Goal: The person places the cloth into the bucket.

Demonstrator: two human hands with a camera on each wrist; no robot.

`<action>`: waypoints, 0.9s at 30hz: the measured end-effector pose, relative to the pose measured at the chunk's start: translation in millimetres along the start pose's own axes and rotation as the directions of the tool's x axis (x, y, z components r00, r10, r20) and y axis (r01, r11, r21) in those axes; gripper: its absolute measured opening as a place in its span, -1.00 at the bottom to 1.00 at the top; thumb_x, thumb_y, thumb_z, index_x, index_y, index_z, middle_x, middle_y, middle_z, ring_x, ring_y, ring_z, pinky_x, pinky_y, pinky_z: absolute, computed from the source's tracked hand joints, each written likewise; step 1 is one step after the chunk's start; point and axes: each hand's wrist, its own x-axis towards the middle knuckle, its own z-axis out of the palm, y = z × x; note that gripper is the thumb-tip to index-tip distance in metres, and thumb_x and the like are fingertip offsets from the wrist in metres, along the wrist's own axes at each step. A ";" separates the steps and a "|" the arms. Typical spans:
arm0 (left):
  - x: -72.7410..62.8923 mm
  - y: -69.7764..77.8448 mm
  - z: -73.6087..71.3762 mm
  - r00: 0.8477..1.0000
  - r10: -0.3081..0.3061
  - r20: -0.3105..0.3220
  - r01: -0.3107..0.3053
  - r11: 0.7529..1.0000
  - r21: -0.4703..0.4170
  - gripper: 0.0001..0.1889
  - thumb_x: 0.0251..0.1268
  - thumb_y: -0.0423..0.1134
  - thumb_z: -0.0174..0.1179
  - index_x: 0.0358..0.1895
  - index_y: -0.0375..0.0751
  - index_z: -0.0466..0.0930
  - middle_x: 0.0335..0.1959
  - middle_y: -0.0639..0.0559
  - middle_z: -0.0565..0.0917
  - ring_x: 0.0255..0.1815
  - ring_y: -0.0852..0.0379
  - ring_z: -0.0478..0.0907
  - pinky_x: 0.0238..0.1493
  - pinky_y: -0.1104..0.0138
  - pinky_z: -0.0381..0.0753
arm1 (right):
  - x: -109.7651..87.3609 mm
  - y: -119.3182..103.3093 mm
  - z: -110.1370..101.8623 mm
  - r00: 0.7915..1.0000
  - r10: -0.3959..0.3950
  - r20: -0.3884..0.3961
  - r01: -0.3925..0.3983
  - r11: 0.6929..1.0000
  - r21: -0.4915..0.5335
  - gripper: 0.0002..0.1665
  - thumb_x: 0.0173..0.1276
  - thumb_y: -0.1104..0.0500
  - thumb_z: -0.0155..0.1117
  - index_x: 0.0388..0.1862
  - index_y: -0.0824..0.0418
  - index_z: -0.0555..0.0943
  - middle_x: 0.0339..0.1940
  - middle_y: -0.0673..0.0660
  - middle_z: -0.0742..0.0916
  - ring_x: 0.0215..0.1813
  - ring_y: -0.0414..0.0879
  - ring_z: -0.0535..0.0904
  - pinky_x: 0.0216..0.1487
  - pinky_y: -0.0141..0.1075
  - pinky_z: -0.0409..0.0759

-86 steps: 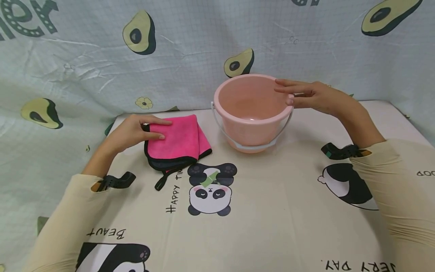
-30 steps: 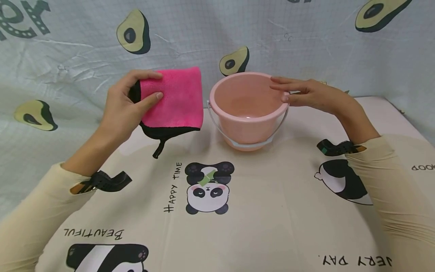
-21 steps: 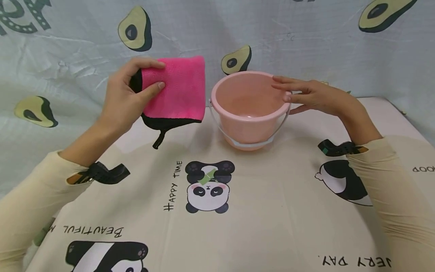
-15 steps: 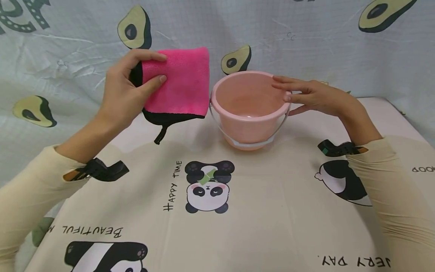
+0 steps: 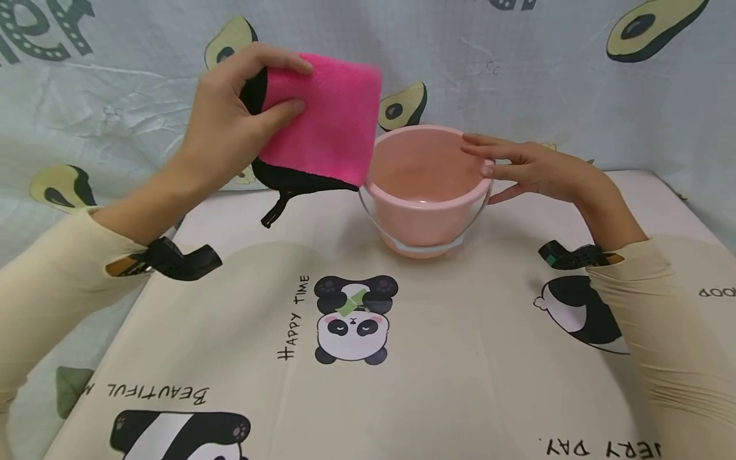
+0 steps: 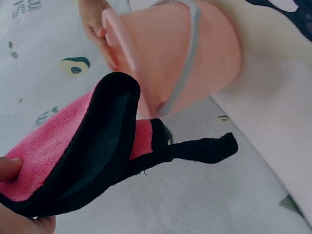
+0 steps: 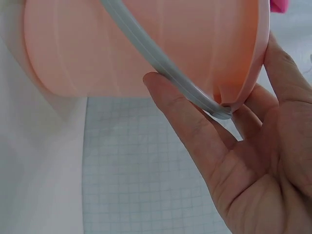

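Note:
A folded pink cloth [image 5: 328,121] with black edging and a black hanging loop is pinched by my left hand [image 5: 230,115], thumb in front. It is held up above the table, its right edge overlapping the bucket's left rim in the head view. The left wrist view shows the cloth's dark inner side [image 6: 105,141] and the loop [image 6: 204,148]. My right hand [image 5: 540,169] holds the right rim of a light pink bucket [image 5: 425,223], some fingers over the rim and others outside. The bucket stands upright, its grey handle [image 7: 151,53] hanging down in front.
The table [image 5: 437,383] has a cream cover printed with pandas and lettering. Behind it hangs a pale curtain [image 5: 322,25] with avocado prints. Both wrists carry small black devices, one on the left wrist [image 5: 181,259] and one on the right wrist [image 5: 575,254].
My left hand has lifted the cloth off the table and carried it up and right toward the bucket, tilting it slightly. The right hand stays at the bucket's rim; the bucket has not moved.

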 end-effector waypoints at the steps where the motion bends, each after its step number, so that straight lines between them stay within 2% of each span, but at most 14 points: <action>1: 4.4 2.3 -0.2 1.000 0.013 0.003 -0.013 1.000 0.004 -0.65 0.36 -0.42 0.29 0.19 -0.22 0.62 0.12 0.01 0.63 0.01 0.12 0.65 -0.01 0.38 0.70 | -0.2 0.3 -0.2 1.000 0.000 -0.001 0.000 1.000 -0.002 -0.33 0.64 0.11 0.06 0.65 -0.02 0.19 0.69 -0.23 0.02 0.63 0.17 0.09 0.05 -0.17 0.71; 6: 25.1 11.7 -0.6 0.998 0.055 0.011 -0.055 0.998 0.032 -0.65 0.36 -0.39 0.31 0.19 -0.20 0.63 0.16 -0.01 0.61 0.12 0.08 0.62 0.11 0.32 0.66 | 0.7 2.3 0.0 1.000 0.004 -0.006 -0.004 1.000 -0.016 -0.33 0.63 0.10 0.06 0.65 -0.05 0.19 0.69 -0.22 0.02 0.62 0.18 0.10 0.04 -0.16 0.72; 12: 38.7 14.5 3.5 0.997 0.075 0.029 -0.077 0.994 0.077 -0.66 0.35 -0.35 0.33 0.17 -0.16 0.67 0.17 0.01 0.60 0.16 0.12 0.58 0.12 0.34 0.65 | 2.3 4.3 0.4 1.000 -0.005 0.002 0.005 1.000 -0.002 -0.33 0.64 0.11 0.05 0.65 -0.02 0.18 0.69 -0.19 0.02 0.61 0.18 0.08 0.05 -0.16 0.71; 19: 47.1 13.1 12.3 0.996 0.087 0.020 -0.087 0.996 0.028 -0.67 0.33 -0.36 0.35 0.15 -0.19 0.68 0.17 0.01 0.60 0.19 0.15 0.54 0.15 0.33 0.64 | 4.7 2.9 0.3 1.000 -0.017 0.007 0.017 1.000 0.012 -0.34 0.64 0.12 0.04 0.65 0.02 0.18 0.69 -0.19 0.03 0.62 0.15 0.07 0.05 -0.16 0.71; 23: 52.7 10.6 17.7 0.994 0.104 0.009 -0.105 0.994 0.024 -0.66 0.35 -0.35 0.34 0.16 -0.19 0.67 0.23 0.00 0.58 0.25 0.17 0.49 0.19 0.32 0.62 | 5.2 2.3 0.8 1.000 -0.007 0.002 0.007 1.000 0.006 -0.33 0.64 0.10 0.06 0.65 -0.02 0.19 0.69 -0.18 0.04 0.62 0.15 0.05 0.05 -0.15 0.71; 27: 58.6 6.8 23.3 0.995 0.100 -0.005 -0.100 0.995 -0.018 -0.69 0.35 -0.35 0.33 0.14 -0.19 0.69 0.22 0.01 0.58 0.24 0.18 0.49 0.19 0.33 0.61 | 3.6 2.8 0.6 1.000 0.000 -0.011 0.000 1.000 -0.006 -0.33 0.63 0.10 0.08 0.64 -0.06 0.20 0.69 -0.19 0.05 0.62 0.15 0.06 0.04 -0.19 0.71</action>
